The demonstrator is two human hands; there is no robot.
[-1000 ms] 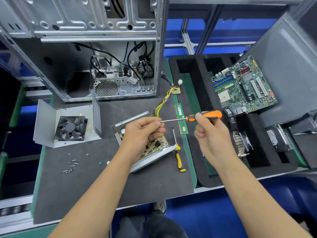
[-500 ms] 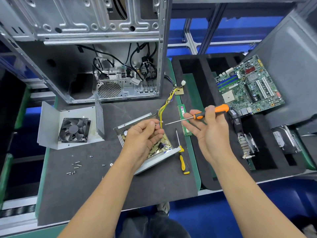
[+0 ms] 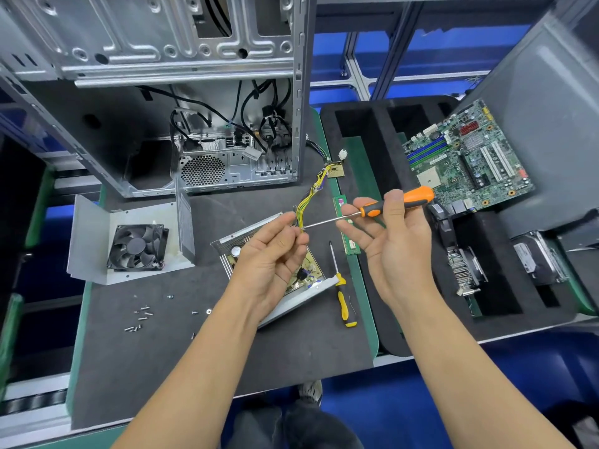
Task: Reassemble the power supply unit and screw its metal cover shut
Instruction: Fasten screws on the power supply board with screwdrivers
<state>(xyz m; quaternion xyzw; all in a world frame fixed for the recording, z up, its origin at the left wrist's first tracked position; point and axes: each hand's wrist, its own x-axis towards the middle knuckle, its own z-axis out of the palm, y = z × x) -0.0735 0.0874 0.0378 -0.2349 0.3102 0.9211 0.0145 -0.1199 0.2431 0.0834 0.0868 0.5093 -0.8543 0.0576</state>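
Head view: orange screwdriver (image 3: 393, 204) is gripped in right hand (image 3: 393, 251), its tip met by left hand (image 3: 272, 257) fingertips, pinched together; whether a screw is held cannot be told. Open power supply unit (image 3: 291, 280) is lying on table (image 3: 155, 367) under left hand, fan cover (image 3: 129, 241) set apart at left, loose screws (image 3: 139, 317) scattered nearby.

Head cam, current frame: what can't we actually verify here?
- Head view: whether a screw sits on the orange screwdriver tip; left hand fingers cover it.
- PSU circuit board: mostly hidden under the left hand and wrist.
- Loose screws on the mat: too small to tell type.
- Computer case: cut off by the top edge.
- Hard drive label: too blurred to read.
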